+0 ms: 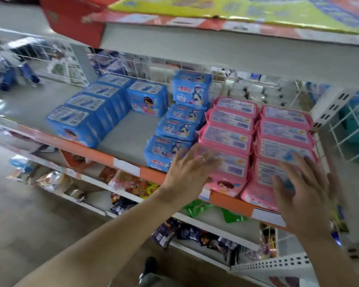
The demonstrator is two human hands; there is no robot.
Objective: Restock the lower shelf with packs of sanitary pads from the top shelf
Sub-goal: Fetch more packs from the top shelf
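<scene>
Shelf (120, 139) with orange front edge, viewed from above. At left, a row of blue packs (85, 119) runs front to back; beside it, a second blue row (174, 133) printed with a figure in a hat. Right of these, two rows of pink packs (228, 137) of sanitary pads reach the front edge. The left hand (187, 172), fingers spread, lies against the front pack of the left pink row. The right hand (305, 195), fingers likewise spread, rests on the front pack (263, 183) of the right pink row. Motion blur obscures exact contact.
</scene>
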